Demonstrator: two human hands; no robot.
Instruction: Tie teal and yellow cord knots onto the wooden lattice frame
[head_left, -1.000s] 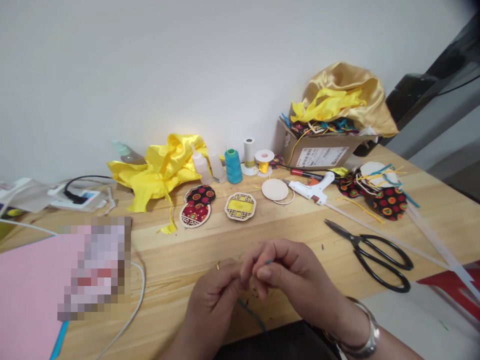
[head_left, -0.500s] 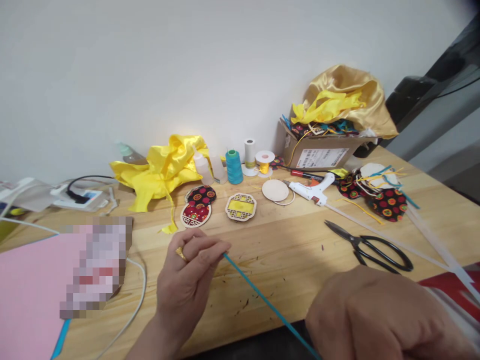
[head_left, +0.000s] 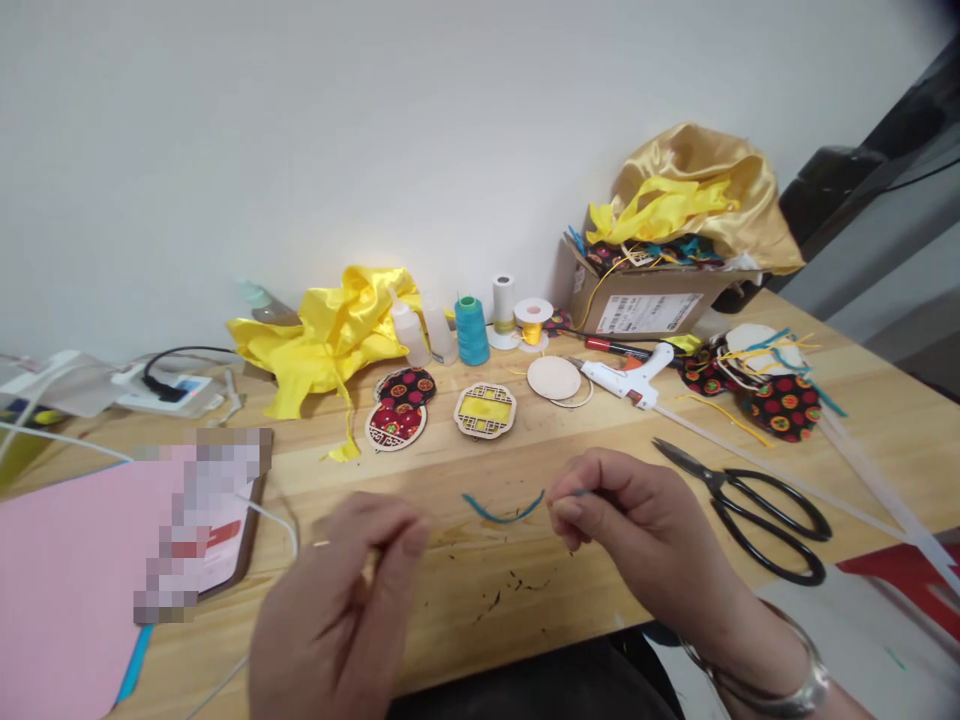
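Observation:
A short length of teal cord (head_left: 504,518) sags over the table, one end pinched between the thumb and fingers of my right hand (head_left: 615,520). Its loose end points toward my left hand (head_left: 345,590) and stops short of the fingertips. My left hand is blurred, with thumb and fingers drawn together; anything between them is hidden. Just beyond the hands lie a wooden lattice piece with a yellow centre (head_left: 485,411) and a patterned fabric piece with a lattice edge (head_left: 396,425). Black scissors (head_left: 739,505) rest to the right of my right hand.
A white glue gun (head_left: 628,380), a teal thread spool (head_left: 472,332) and yellow cloth (head_left: 322,335) stand farther back. A cardboard box (head_left: 637,300) overflows with fabric at the back right. On the left are a phone (head_left: 244,550) and pink sheet (head_left: 67,570).
My right hand has come up and inward from the lower right. The cord was stretched taut between both hands; now it hangs slack from my right hand. My left hand has shifted down and left.

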